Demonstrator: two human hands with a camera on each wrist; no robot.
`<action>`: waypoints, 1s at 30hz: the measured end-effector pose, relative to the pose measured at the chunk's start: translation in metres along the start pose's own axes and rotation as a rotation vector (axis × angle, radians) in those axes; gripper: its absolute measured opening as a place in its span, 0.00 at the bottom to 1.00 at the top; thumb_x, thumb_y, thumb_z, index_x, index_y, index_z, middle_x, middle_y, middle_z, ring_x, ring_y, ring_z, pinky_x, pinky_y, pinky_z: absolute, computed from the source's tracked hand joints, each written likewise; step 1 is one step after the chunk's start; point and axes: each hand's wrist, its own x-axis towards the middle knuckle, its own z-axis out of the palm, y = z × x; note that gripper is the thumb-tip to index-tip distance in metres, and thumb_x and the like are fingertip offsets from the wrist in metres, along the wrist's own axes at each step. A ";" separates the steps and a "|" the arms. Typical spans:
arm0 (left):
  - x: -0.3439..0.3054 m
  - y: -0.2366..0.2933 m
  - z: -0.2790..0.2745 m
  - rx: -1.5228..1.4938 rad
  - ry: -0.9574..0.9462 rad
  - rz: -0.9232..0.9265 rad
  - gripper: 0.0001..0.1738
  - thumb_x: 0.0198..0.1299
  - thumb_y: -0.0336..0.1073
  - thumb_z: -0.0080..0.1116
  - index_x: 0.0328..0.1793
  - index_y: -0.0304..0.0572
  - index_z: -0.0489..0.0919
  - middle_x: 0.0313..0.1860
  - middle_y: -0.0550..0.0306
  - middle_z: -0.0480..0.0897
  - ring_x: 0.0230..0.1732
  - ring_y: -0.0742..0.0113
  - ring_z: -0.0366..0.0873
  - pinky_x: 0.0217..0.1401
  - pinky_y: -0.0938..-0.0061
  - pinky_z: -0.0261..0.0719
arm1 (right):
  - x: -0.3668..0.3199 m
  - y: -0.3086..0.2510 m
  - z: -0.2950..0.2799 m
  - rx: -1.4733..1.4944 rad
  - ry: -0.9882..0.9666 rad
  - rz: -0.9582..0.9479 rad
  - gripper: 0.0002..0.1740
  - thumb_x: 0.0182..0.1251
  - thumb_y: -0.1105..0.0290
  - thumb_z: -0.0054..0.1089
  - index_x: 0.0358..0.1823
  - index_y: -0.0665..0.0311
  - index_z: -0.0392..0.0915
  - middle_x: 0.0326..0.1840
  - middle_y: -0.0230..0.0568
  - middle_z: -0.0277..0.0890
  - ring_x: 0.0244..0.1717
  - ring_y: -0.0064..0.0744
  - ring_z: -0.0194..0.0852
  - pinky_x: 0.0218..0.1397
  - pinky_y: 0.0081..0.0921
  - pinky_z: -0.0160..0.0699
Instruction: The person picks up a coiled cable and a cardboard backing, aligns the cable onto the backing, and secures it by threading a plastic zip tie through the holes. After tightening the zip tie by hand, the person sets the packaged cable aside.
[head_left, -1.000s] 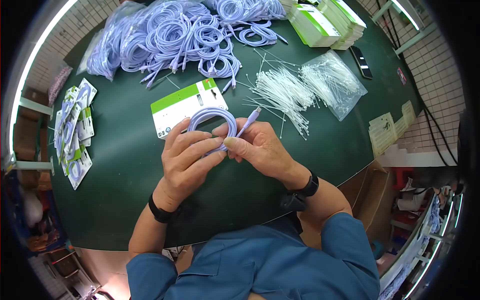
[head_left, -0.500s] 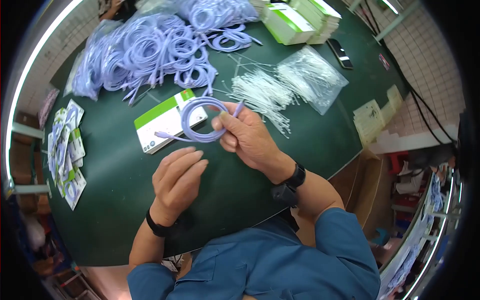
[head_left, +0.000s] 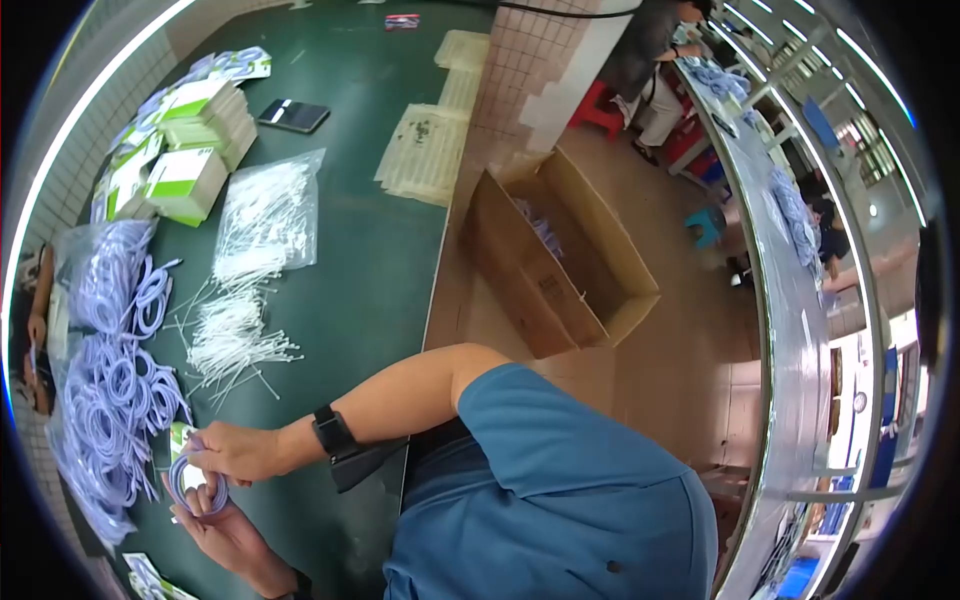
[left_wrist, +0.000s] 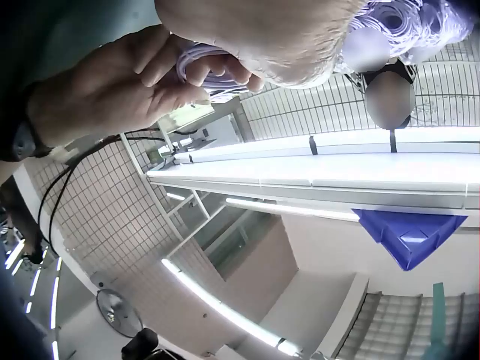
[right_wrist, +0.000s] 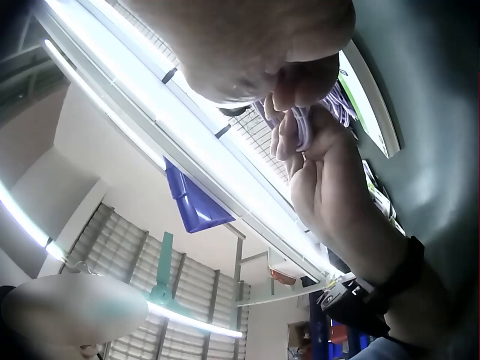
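Observation:
A coiled lilac cable [head_left: 179, 480] is held between both hands at the lower left of the head view. The right hand [head_left: 243, 452] pinches its upper side. From below, the left hand [head_left: 232, 541] grips the coil, its fingers curled through the loop. In the left wrist view the coil [left_wrist: 196, 54] lies between the right hand [left_wrist: 105, 86] and the large, near left hand [left_wrist: 262, 30]. The right wrist view shows the cable [right_wrist: 302, 129] in the left hand [right_wrist: 334, 176], under the near right hand [right_wrist: 255, 41]. A green-and-white card [head_left: 180, 438] is partly hidden behind the hands.
Bundled lilac cables [head_left: 110, 400] lie beyond the hands. White ties [head_left: 235, 335], a bag of ties [head_left: 270, 205], card stacks [head_left: 190, 180] and a phone [head_left: 293, 115] stand along the green table [head_left: 350, 290]. An open carton [head_left: 560, 260] sits on the floor; a seated person is farther off.
The head view has swung far to the right. The left hand, which had let go of the coil half a second ago, is back on it; the right hand has kept its hold.

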 end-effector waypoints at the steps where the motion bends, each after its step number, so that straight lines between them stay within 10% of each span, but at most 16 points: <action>1: 0.005 0.002 0.002 -0.037 0.025 -0.036 0.28 0.90 0.40 0.40 0.88 0.33 0.61 0.43 0.62 0.74 0.39 0.73 0.71 0.55 0.74 0.75 | 0.000 0.000 -0.001 0.012 -0.015 0.005 0.16 0.87 0.61 0.52 0.58 0.68 0.78 0.29 0.33 0.83 0.17 0.18 0.70 0.19 0.21 0.70; 4: 0.013 0.013 -0.014 -0.103 0.076 -0.102 0.27 0.90 0.39 0.39 0.88 0.35 0.61 0.38 0.66 0.67 0.33 0.76 0.63 0.50 0.77 0.73 | 0.003 0.000 0.001 0.037 -0.053 0.012 0.17 0.87 0.60 0.52 0.55 0.68 0.79 0.27 0.33 0.82 0.17 0.20 0.72 0.18 0.22 0.71; 8: 0.020 0.015 -0.067 -0.097 -0.328 -0.215 0.28 0.90 0.42 0.41 0.86 0.34 0.63 0.47 0.65 0.78 0.37 0.75 0.76 0.55 0.82 0.77 | 0.001 0.002 0.002 -0.063 -0.053 0.015 0.21 0.84 0.61 0.54 0.34 0.69 0.79 0.23 0.39 0.81 0.13 0.25 0.72 0.15 0.27 0.71; 11: 0.011 0.014 -0.061 0.348 0.030 -0.143 0.27 0.91 0.40 0.40 0.87 0.38 0.67 0.36 0.69 0.70 0.30 0.85 0.63 0.43 0.86 0.73 | 0.007 0.016 0.001 -0.131 -0.124 -0.020 0.20 0.81 0.61 0.57 0.31 0.69 0.80 0.23 0.38 0.79 0.14 0.26 0.72 0.16 0.27 0.72; 15: 0.001 0.018 -0.018 0.431 0.302 -0.214 0.26 0.91 0.43 0.41 0.83 0.37 0.73 0.39 0.68 0.76 0.31 0.87 0.65 0.40 0.88 0.73 | 0.014 0.030 -0.003 -0.123 -0.183 0.066 0.18 0.78 0.61 0.59 0.34 0.69 0.82 0.24 0.36 0.79 0.16 0.26 0.72 0.19 0.27 0.74; 19: 0.001 0.026 -0.021 0.506 0.125 -0.336 0.27 0.90 0.47 0.43 0.81 0.37 0.76 0.45 0.65 0.82 0.31 0.87 0.68 0.35 0.89 0.72 | 0.015 0.032 -0.009 -0.070 -0.287 0.293 0.14 0.78 0.64 0.57 0.46 0.68 0.85 0.29 0.35 0.82 0.21 0.26 0.74 0.20 0.27 0.75; 30: -0.015 0.016 -0.039 0.612 0.157 -0.334 0.29 0.85 0.48 0.54 0.79 0.31 0.75 0.46 0.59 0.84 0.29 0.85 0.71 0.33 0.88 0.73 | 0.001 0.010 -0.017 -0.335 -0.645 0.132 0.18 0.80 0.61 0.56 0.50 0.65 0.91 0.29 0.33 0.81 0.24 0.25 0.75 0.23 0.26 0.76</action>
